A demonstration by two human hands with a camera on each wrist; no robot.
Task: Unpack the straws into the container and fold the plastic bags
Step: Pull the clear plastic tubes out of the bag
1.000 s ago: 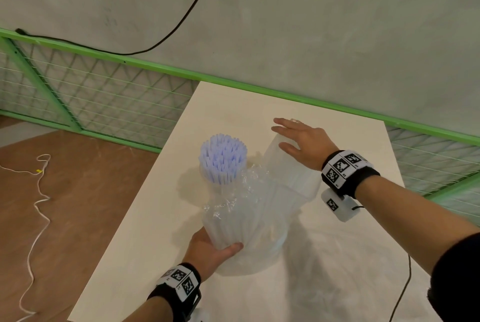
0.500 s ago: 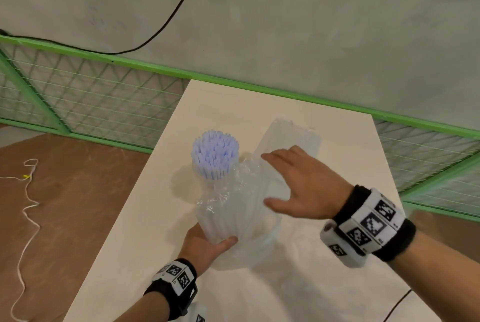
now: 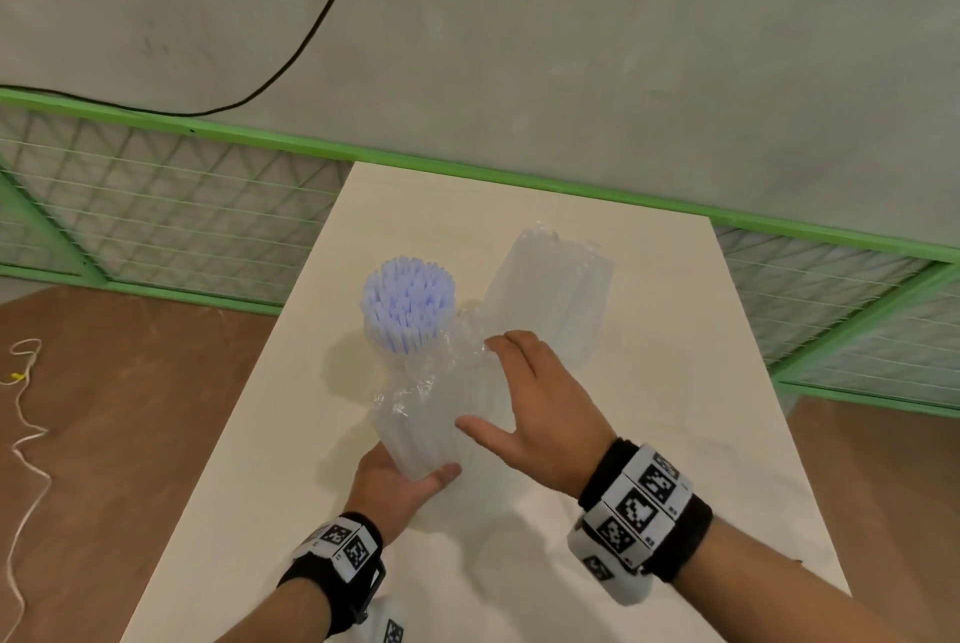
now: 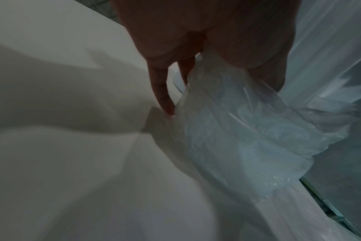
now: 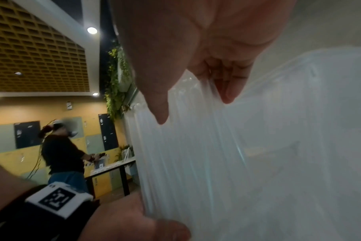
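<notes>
1. Straws (image 3: 408, 302) stand upright in a pale blue bunch on the desk (image 3: 649, 330), their lower part hidden behind crumpled clear film; I cannot tell the container from the wrapping.
2. Left hand (image 3: 397, 484) grips the near bottom end of a clear plastic bag of straws (image 3: 431, 429), thumb curled over its end and fingers wrapped beneath; the left wrist view shows fingers (image 4: 161, 91) pressed along the crinkled film.
3. Right hand (image 3: 540, 414) lies on the same bag from the right, fingers nearly straight across the top and thumb spread toward the near end, so its grip is not closed round anything; the right wrist view shows the thumb (image 5: 155, 91) and fingertips (image 5: 229, 91) against the ribbed film.
4. That bag slopes from the left hand up toward the bunch.
5. A second bag of straws (image 3: 556, 289) lies farther back, right of the bunch.
6. A green mesh fence (image 3: 156, 206) runs beyond the desk, with a black cable (image 3: 311, 26) on the grey wall.
</notes>
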